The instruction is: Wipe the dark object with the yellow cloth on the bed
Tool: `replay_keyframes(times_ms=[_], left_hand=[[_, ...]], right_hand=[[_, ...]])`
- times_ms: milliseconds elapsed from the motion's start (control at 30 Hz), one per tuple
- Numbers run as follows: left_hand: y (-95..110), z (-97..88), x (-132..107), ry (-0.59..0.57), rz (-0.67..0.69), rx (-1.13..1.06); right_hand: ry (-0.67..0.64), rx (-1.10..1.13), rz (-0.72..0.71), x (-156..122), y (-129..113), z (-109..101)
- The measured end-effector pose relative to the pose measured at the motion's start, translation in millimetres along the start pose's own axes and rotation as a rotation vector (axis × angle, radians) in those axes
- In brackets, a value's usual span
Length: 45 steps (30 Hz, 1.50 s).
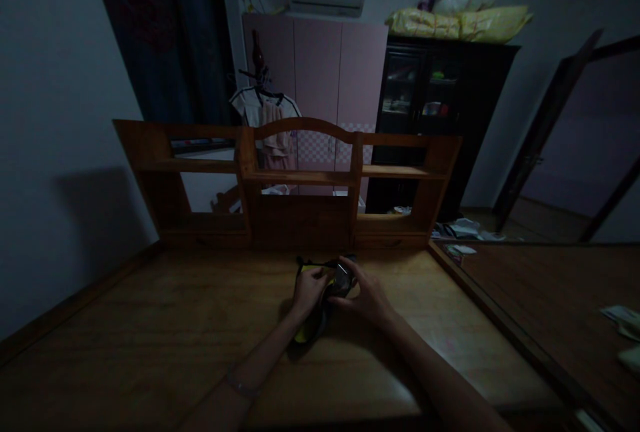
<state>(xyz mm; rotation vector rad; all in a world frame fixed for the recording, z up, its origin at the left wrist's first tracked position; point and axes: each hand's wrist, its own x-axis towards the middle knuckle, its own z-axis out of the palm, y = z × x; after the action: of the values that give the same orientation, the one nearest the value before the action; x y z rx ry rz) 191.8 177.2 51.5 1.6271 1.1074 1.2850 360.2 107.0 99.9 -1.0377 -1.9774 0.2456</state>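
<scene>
A small black and yellow bag rests on the wooden bed board in front of me; the dim light hides its details. The fingers of my left hand are closed on the upper part of the bag, by its yellow side. Between the thumb and fingers of my right hand is a small dark object with a shiny face, held against the bag's right side. I cannot make out its exact kind. A band circles my left wrist.
Beyond the board stands a wooden headboard with open shelves. Behind it are hanging clothes, a pink wardrobe and a black cabinet. A raised wooden rail borders the right side; a white wall is at left.
</scene>
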Motion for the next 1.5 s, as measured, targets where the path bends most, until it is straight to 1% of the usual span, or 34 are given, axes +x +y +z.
replay_keyframes(times_ms=[200,433,667,767,867,933,1067,1133,1233,1300,1500], left_hand=[[5,0.3,-2,-0.025,0.044,0.025],[14,0.6,-4,-0.075,0.148,0.038],[5,0.9,-1,-0.072,0.097,0.051],[6,0.6,-1,-0.068,0.094,0.061],[13,-1.9,-4,-0.055,0.115,0.128],[18,-5.2,-6,-0.062,0.157,0.222],[29,-12.2,-10,-0.062,0.259,0.408],[34,-14.1,-11,-0.064,0.304,0.433],[41,-14.6,-13,-0.078,0.354,0.399],[42,-13.9,-14,-0.093,0.361,0.388],[38,-9.7,-13,-0.109,0.319,0.454]], right_hand=[[-0.025,-0.063,0.018,-2,3,0],[-0.068,-0.059,0.002,-3,5,4],[-0.075,-0.080,0.038,-5,8,8],[-0.074,-0.089,0.045,-6,8,9],[-0.084,-0.102,0.050,-6,8,8],[-0.088,-0.104,0.040,-5,8,7],[-0.070,-0.093,-0.036,-5,6,4],[-0.042,-0.102,-0.049,-6,4,3],[-0.005,-0.131,-0.039,-7,4,3],[0.010,-0.141,-0.043,-8,4,4],[0.016,-0.123,-0.077,-6,5,3]])
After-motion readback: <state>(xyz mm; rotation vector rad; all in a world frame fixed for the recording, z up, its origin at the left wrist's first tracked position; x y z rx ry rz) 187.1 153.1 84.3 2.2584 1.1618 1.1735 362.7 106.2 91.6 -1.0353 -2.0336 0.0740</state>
